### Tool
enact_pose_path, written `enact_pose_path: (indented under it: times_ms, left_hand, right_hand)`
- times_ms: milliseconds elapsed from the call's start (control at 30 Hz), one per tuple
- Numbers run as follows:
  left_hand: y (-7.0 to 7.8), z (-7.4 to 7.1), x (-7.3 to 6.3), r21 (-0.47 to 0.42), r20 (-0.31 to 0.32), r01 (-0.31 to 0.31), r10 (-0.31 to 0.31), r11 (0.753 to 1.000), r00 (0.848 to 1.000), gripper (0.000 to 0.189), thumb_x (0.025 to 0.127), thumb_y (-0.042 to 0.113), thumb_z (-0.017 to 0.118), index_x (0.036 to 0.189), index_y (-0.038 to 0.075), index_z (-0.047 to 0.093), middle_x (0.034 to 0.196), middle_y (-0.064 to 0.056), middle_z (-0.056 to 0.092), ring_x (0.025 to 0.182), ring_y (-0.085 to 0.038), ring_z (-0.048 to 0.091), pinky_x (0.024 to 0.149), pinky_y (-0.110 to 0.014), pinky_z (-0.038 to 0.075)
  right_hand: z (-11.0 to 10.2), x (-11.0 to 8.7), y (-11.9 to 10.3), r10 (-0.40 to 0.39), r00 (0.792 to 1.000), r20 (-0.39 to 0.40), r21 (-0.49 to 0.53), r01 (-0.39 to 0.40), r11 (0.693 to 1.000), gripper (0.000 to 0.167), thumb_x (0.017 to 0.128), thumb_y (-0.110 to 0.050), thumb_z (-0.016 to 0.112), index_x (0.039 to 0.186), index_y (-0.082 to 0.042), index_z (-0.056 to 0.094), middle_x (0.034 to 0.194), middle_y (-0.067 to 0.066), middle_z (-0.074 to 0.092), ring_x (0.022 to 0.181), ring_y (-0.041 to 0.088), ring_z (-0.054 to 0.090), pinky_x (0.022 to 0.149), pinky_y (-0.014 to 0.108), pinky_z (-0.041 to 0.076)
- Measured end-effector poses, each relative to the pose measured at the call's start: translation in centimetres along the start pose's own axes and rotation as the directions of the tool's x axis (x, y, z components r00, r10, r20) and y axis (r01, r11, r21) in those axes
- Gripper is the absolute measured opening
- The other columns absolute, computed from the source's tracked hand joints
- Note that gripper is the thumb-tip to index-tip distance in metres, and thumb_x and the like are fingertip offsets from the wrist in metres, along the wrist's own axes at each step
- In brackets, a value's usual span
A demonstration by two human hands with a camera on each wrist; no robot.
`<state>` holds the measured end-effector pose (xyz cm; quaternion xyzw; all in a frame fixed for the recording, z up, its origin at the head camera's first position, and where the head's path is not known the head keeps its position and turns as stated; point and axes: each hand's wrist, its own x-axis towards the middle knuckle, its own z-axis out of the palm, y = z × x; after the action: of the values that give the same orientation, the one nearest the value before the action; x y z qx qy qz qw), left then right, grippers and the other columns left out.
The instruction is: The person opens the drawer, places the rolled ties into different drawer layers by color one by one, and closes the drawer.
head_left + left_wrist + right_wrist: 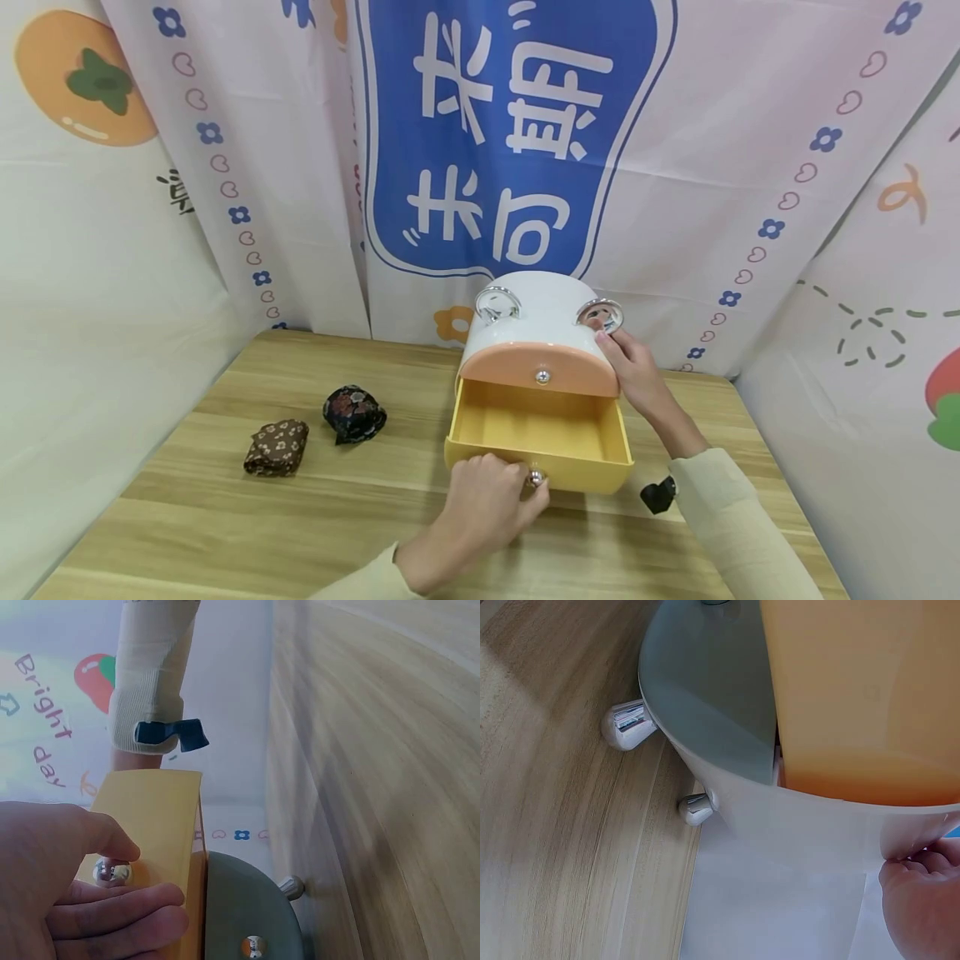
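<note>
the step in hand looks to be the working of the yellow drawer (585, 477), which stands well out from the white case (540, 321); the left hand (486, 504) pinches the drawer's silver knob (536, 478) between thumb and forefinger, its other fingers lying loosely beside it; the right hand (637, 375) rests at the side of the case, fingers bent in at the shell, and i cannot tell whether it grips or only presses; the next move seems to call for a firm brace there and a straight line at the knob, so that the case does not skid or twist;

the case stands on the wooden table (187, 517), near the printed curtain (667, 208); it is rounded and glossy, with a closed peach front (502, 365) above the drawer and a grey-green front (244, 904) below, on silver feet (626, 726); the drawer's inner floor is in view; a brown bundle (277, 448) and a dark bundle (355, 414) lie well to the left.
</note>
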<state>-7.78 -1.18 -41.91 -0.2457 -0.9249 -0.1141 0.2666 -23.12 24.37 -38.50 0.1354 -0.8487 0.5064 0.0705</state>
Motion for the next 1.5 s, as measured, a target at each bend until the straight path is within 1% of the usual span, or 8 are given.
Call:
enact_pose_path:
  times_ms: [100, 500, 767, 1067, 1200, 1300, 1400, 1500]
  left_hand:
    - [0.1, -0.2, -0.3, -0.001, -0.015, -0.009, 0.008, 1.000, 1.000, 0.035, 0.089, 0.043, 0.079, 0.061, 0.027, 0.065, 0.048, 0.015, 0.019, 0.047, 0.000, 0.016, 0.041, -0.014, 0.006]
    - [0.2, -0.7, -1.0, -0.027, -0.019, -0.014, 0.013, 1.000, 1.000, 0.046, 0.089, 0.042, 0.079, 0.054, 0.027, 0.053, 0.046, 0.016, 0.023, 0.046, 0.002, 0.015, 0.040, -0.013, 0.006]
    - [0.4, -0.8, -1.2, -0.031, 0.025, 0.000, 0.001, 1.000, 1.000, 0.035, 0.092, 0.044, 0.077, 0.064, 0.023, 0.072, 0.044, 0.016, 0.031, 0.044, 0.003, 0.016, 0.040, -0.012, 0.008]
    - [-0.1, -1.4, -1.9, -0.013, 0.071, -0.008, 0.009, 1.000, 0.997, 0.037, 0.088, 0.047, 0.080, 0.064, 0.025, 0.063, 0.049, 0.017, 0.043, 0.045, 0.001, 0.030, 0.042, -0.016, 0.020]
    - [-1.1, -2.9, -2.6, -0.100, 0.156, -0.037, 0.053, 0.994, 0.986, 0.024, 0.091, 0.041, 0.079, 0.076, 0.023, 0.070, 0.058, 0.017, 0.055, 0.050, 0.004, 0.038, 0.046, -0.013, 0.027]
    - [-2.4, -4.4, -3.4, -0.217, 0.233, -0.069, 0.121, 0.974, 0.965, 0.015, 0.092, 0.033, 0.078, 0.092, 0.019, 0.076, 0.074, 0.014, 0.069, 0.058, 0.007, 0.049, 0.053, -0.008, 0.037]
    - [-4.1, -5.9, -4.4, -0.291, 0.282, -0.089, 0.175, 0.953, 0.943, 0.017, 0.093, 0.029, 0.078, 0.103, 0.015, 0.077, 0.090, 0.007, 0.079, 0.069, 0.004, 0.064, 0.063, -0.009, 0.049]
    - [-6.3, -7.4, -5.6, -0.327, 0.304, -0.062, 0.167, 0.943, 0.938, 0.023, 0.092, 0.028, 0.079, 0.110, 0.014, 0.077, 0.100, 0.002, 0.082, 0.078, -0.002, 0.073, 0.069, -0.017, 0.058]
  right_hand:
    - [0.0, 0.0, -0.1, -0.006, 1.000, 0.005, 0.002, 0.006, 1.000, 0.049, 0.113, -0.038, 0.043, 0.137, 0.002, 0.059, 0.118, 0.021, 0.065, 0.104, 0.016, 0.059, 0.090, 0.020, 0.050]
    - [0.1, 0.0, -0.3, 0.000, 1.000, 0.003, -0.009, 0.000, 1.000, 0.049, 0.113, -0.040, 0.043, 0.134, 0.001, 0.059, 0.117, 0.020, 0.064, 0.103, 0.017, 0.058, 0.089, 0.022, 0.050]
    - [0.0, -0.3, -0.2, 0.016, 1.000, 0.005, -0.016, -0.016, 1.000, 0.052, 0.113, -0.042, 0.041, 0.143, -0.002, 0.057, 0.121, 0.021, 0.065, 0.106, 0.018, 0.058, 0.091, 0.023, 0.050]
    - [0.0, -0.3, -0.1, 0.024, 1.000, 0.002, -0.018, -0.024, 1.000, 0.054, 0.113, -0.044, 0.041, 0.144, -0.003, 0.057, 0.124, 0.020, 0.065, 0.109, 0.020, 0.057, 0.092, 0.021, 0.049]
    - [0.1, -0.1, -0.1, 0.018, 1.000, 0.001, -0.007, -0.018, 1.000, 0.052, 0.113, -0.043, 0.043, 0.138, -0.001, 0.059, 0.118, 0.020, 0.065, 0.103, 0.019, 0.058, 0.088, 0.022, 0.050]
    - [0.1, -0.1, -0.2, 0.016, 1.000, 0.008, -0.005, -0.016, 1.000, 0.051, 0.113, -0.042, 0.043, 0.138, -0.001, 0.059, 0.116, 0.020, 0.065, 0.102, 0.018, 0.058, 0.087, 0.023, 0.051]
    - [0.1, -0.2, -0.3, 0.026, 1.000, 0.007, -0.010, -0.026, 1.000, 0.052, 0.113, -0.043, 0.042, 0.143, -0.002, 0.057, 0.120, 0.020, 0.065, 0.105, 0.019, 0.058, 0.090, 0.022, 0.050]
    - [0.2, -0.2, -0.4, 0.034, 0.999, 0.004, -0.011, -0.034, 0.999, 0.052, 0.113, -0.043, 0.042, 0.142, -0.003, 0.058, 0.120, 0.020, 0.065, 0.106, 0.020, 0.057, 0.091, 0.024, 0.050]
